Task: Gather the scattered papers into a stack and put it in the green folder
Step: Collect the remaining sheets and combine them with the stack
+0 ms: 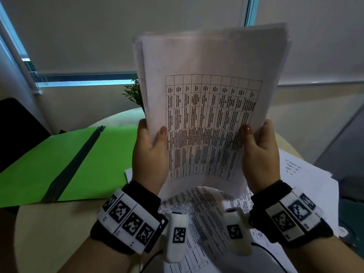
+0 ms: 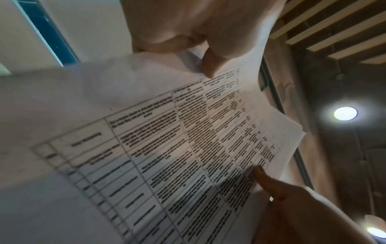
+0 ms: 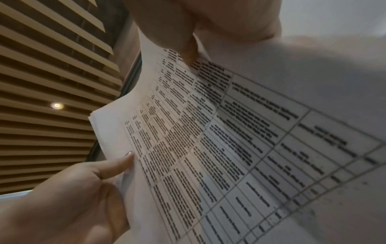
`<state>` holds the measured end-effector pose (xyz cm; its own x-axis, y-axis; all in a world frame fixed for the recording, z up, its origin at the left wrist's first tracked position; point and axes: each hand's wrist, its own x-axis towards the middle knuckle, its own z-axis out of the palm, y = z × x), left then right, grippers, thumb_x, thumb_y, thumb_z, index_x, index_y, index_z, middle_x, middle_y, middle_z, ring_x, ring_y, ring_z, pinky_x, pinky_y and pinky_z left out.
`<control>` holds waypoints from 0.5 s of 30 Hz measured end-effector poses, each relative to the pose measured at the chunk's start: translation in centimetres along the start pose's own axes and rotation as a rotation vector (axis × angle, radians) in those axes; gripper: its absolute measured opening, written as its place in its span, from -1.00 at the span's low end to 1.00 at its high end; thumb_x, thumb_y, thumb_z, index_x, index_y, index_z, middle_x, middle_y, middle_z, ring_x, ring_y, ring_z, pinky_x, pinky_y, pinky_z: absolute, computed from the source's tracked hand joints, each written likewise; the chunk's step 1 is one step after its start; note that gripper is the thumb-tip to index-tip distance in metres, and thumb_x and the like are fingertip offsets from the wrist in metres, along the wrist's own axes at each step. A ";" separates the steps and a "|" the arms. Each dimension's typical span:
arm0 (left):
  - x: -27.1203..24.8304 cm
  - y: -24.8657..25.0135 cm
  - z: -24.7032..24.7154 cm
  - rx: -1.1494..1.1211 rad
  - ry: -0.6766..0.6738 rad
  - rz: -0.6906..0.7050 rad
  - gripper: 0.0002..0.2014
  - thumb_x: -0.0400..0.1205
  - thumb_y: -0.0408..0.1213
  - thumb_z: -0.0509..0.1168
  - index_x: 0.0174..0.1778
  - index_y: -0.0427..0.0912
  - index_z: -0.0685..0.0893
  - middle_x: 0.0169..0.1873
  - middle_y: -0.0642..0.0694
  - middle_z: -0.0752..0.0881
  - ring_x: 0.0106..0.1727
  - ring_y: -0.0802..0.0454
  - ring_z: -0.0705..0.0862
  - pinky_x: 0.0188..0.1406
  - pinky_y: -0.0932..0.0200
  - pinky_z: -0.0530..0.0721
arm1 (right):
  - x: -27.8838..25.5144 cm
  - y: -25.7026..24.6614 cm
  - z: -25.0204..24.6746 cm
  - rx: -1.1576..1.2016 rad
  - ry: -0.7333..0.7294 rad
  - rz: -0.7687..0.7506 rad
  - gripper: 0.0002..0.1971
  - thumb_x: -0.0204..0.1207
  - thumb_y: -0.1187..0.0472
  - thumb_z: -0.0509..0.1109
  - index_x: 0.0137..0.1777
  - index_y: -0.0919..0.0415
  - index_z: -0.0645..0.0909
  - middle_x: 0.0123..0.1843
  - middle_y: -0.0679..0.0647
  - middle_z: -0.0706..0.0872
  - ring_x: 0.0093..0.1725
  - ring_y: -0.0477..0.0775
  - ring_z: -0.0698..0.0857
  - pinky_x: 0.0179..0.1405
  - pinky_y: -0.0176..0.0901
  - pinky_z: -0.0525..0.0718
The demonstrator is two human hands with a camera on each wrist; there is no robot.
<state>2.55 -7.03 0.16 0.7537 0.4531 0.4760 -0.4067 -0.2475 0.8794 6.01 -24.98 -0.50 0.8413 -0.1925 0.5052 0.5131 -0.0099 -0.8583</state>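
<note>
I hold a stack of printed papers [image 1: 208,95] upright above the table, its front sheet showing a table of text. My left hand [image 1: 153,140] grips the stack's lower left edge, thumb on the front. My right hand [image 1: 256,140] grips the lower right edge the same way. In the left wrist view the left thumb [image 2: 208,66] presses on the stack [image 2: 167,148]. In the right wrist view the right thumb [image 3: 190,49] does so on the stack [image 3: 229,148]. The green folder [image 1: 59,154] lies open on the table to the left. Several loose papers [image 1: 206,213] remain on the table under my wrists.
More sheets [image 1: 305,174] spread over the right side of the round table [image 1: 49,233]. A small green plant [image 1: 134,91] stands behind the folder. A black chair back [image 1: 15,125] is at the far left. A dark cable [image 1: 266,251] runs over the near papers.
</note>
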 end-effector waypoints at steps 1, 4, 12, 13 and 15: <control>-0.2 0.0 -0.1 -0.008 0.001 0.004 -0.86 0.71 -0.29 0.19 0.04 0.10 0.47 -0.12 0.25 0.64 -0.18 0.55 0.61 -0.17 0.61 0.53 | 0.0 0.0 -0.2 -0.001 -0.011 -0.006 -0.84 0.65 0.28 0.22 -0.05 -0.04 0.43 -0.09 -0.21 0.68 -0.17 -0.41 0.64 -0.15 -0.44 0.63; -1.1 -1.2 -0.2 -0.005 0.017 -0.030 -0.89 0.69 -0.28 0.22 -0.05 0.06 0.52 -0.22 0.18 0.63 -0.29 0.48 0.60 -0.28 0.56 0.53 | -0.2 0.9 -0.7 -0.105 -0.132 0.057 -0.81 0.58 0.18 0.35 0.00 -0.15 0.44 -0.01 -0.25 0.72 -0.02 -0.31 0.69 0.11 -0.03 0.68; -0.1 -2.0 -0.6 0.116 -0.082 -0.108 -0.83 0.69 -0.32 0.22 0.18 -0.07 0.55 -0.14 0.21 0.65 -0.08 0.21 0.66 -0.15 0.50 0.57 | 1.8 1.9 -2.0 -0.137 -0.178 0.029 -0.63 0.57 0.40 0.30 0.08 -0.17 0.58 0.00 -0.28 0.74 0.04 -0.30 0.70 0.10 -0.25 0.61; 0.2 -1.6 -0.8 0.128 -0.131 -0.085 -0.83 0.68 -0.33 0.25 0.15 -0.03 0.56 -0.12 0.21 0.68 -0.10 0.29 0.68 -0.13 0.48 0.60 | 2.5 2.1 -2.3 -0.128 -0.155 0.034 -0.67 0.56 0.42 0.30 0.10 -0.07 0.59 -0.05 -0.32 0.73 -0.05 -0.40 0.69 0.01 -0.39 0.60; 0.7 -1.2 -1.5 0.149 -0.241 -0.080 -0.89 0.65 -0.32 0.29 0.01 0.00 0.61 -0.18 0.14 0.74 -0.28 0.36 0.70 -0.24 0.45 0.64 | 3.8 2.8 -3.3 -0.074 -0.126 0.099 -0.77 0.53 0.33 0.39 0.06 -0.03 0.64 -0.17 -0.32 0.77 -0.12 -0.34 0.72 -0.03 -0.39 0.64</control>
<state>2.81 -5.16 -0.57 0.8883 0.2645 0.3754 -0.2743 -0.3500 0.8957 10.06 -28.98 -1.29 0.9041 -0.0715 0.4213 0.4168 -0.0697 -0.9063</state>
